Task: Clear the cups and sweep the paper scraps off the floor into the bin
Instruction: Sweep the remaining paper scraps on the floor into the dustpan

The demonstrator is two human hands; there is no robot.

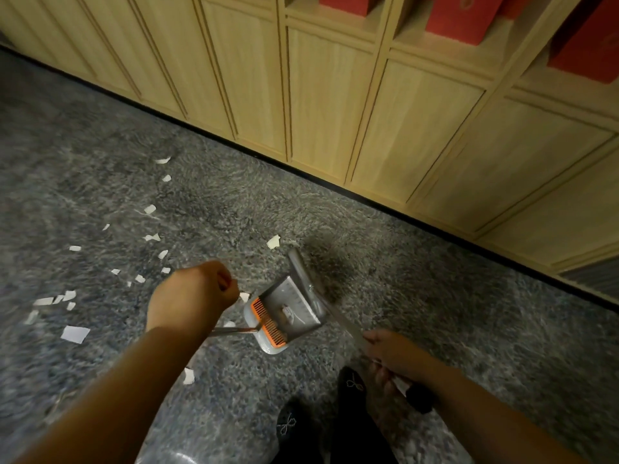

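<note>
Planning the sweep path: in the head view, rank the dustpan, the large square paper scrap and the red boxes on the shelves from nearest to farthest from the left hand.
From the left hand:
1. Dustpan, just right of it on the carpet.
2. Large square paper scrap, on the carpet to its left.
3. Red boxes, up on the shelves at the far wall.

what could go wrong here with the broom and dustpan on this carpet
1. Most paper scraps lie left of the dustpan, while the broom head works at its right side, so a stroke may miss them.
2. The carpet looks textured, so small scraps may cling instead of sliding in.
3. One scrap sits behind the pan near the feet and could be stepped on or overlooked.
</note>
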